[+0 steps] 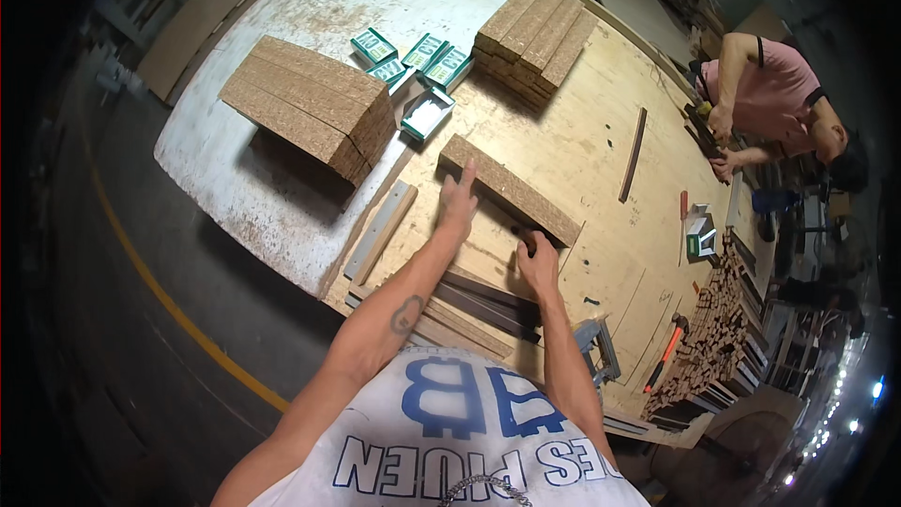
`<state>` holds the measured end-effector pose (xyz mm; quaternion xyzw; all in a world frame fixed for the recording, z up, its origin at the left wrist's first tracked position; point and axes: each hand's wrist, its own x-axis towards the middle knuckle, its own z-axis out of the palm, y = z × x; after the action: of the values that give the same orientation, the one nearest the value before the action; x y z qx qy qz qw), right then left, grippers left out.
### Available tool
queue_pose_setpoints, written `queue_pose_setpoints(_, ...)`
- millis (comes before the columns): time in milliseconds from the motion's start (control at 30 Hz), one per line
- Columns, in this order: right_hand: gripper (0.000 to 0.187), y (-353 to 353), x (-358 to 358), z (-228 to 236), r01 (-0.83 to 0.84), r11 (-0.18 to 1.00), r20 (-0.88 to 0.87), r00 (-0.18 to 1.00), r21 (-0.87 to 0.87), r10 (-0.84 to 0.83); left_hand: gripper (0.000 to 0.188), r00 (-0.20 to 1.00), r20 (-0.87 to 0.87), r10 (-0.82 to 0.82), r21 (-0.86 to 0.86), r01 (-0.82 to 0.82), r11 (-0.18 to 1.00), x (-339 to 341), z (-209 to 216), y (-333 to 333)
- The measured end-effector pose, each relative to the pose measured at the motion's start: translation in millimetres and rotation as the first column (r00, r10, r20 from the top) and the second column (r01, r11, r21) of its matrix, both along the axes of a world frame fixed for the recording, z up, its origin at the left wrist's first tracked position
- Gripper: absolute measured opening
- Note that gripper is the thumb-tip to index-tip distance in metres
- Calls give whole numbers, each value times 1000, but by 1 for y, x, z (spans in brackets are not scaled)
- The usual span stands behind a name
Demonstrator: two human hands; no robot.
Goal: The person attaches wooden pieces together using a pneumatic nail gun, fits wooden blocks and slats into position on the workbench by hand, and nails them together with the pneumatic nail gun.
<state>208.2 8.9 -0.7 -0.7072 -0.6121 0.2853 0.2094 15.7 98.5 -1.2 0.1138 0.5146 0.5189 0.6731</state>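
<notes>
Beyond left hand [457,205], white-filled box [414,130]

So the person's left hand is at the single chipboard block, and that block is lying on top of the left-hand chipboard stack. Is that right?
Not quite: the single chipboard block isn't on the left-hand chipboard stack. The head view shows it on the pale wooden tabletop, apart from that stack. The person's left hand is indeed at the block.

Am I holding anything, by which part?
Left hand touches the long brown particleboard bar near its left end, grip unclear; whether the right hand grips anything is hidden.
</notes>
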Motion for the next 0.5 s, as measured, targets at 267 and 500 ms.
queue_pose_setpoints(267, 61, -53, 1, 36, -326, 939, -74, 945, -111, 319, 47, 945, -139, -294, -50, 290, 956, -89, 26, -68)
queue_pose_setpoints(500, 50, -86, -29, 45, -472, 818, 37, 859, -328, 510, 39, 854, -441, -277, -64, 278, 959, -157, 59, -161)
